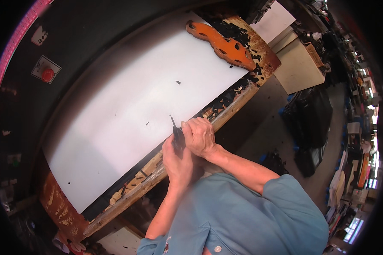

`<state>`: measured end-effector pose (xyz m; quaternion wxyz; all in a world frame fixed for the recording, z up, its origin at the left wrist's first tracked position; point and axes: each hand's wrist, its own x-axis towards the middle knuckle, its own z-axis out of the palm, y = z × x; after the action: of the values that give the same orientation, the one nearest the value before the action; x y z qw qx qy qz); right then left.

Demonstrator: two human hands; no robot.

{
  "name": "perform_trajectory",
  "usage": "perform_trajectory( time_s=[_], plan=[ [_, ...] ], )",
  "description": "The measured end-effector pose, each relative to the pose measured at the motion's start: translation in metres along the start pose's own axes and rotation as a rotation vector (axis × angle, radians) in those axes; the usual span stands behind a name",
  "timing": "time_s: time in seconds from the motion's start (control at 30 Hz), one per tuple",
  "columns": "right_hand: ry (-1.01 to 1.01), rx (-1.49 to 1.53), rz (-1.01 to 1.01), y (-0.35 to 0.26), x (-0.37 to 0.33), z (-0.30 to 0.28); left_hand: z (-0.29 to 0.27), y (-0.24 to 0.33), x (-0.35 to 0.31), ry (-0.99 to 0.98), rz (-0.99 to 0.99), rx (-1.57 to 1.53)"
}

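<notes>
In front of my body, at the near edge of a white board (127, 106), I hold a small dark black piece (178, 137) with a thin strip sticking up from it. My left hand (176, 161) is closed around its lower part. Close against its right side, my right hand (199, 136) is closed too, with curled fingers and the thumb by the piece. The hands cover much of the piece, so its exact kind cannot be made out.
An orange plate with cut-out holes (225, 46) lies at the board's far right corner, beside black scraps (234, 32). More scraps fill the trough along the wooden rail (238, 98). A red button (47, 75) sits on the dark machine. Black bags (308, 119) stand at right.
</notes>
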<state>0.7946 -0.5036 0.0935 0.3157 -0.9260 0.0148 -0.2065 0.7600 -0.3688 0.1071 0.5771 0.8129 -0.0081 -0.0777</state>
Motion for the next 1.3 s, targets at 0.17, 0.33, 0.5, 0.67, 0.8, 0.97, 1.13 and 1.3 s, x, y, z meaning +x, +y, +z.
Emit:
perform_trajectory(
  time_s=[0.17, 0.33, 0.5, 0.67, 0.8, 0.97, 1.13, 1.3],
  plan=[
    [0.027, 0.093, -0.003, -0.003, 0.001, -0.002, 0.008, -0.007, -0.001, -0.005, -0.043, -0.109],
    [-0.030, 0.164, -0.024, 0.000, 0.003, -0.006, 0.009, 0.000, -0.004, -0.017, -0.256, -0.151],
    [-0.158, 0.318, 0.048, 0.000, 0.006, -0.015, 0.014, 0.030, -0.009, 0.025, -0.208, -0.195],
    [-0.022, 0.599, -0.009, 0.023, 0.033, -0.035, 0.057, 0.079, 0.004, 0.097, -0.134, -0.277],
    [0.067, 0.645, -0.008, 0.071, 0.079, -0.065, 0.105, 0.117, 0.045, 0.026, -0.104, -0.264],
    [0.218, 0.570, 0.079, 0.153, 0.141, -0.121, 0.184, 0.160, 0.110, -0.101, 0.062, -0.220],
    [0.300, 0.081, -0.146, 0.255, 0.223, -0.161, 0.269, 0.193, 0.210, -0.239, 0.097, -0.478],
    [-0.036, 0.303, 0.002, 0.329, 0.268, -0.169, 0.269, 0.199, 0.241, -0.280, 0.027, -0.480]
  ],
)
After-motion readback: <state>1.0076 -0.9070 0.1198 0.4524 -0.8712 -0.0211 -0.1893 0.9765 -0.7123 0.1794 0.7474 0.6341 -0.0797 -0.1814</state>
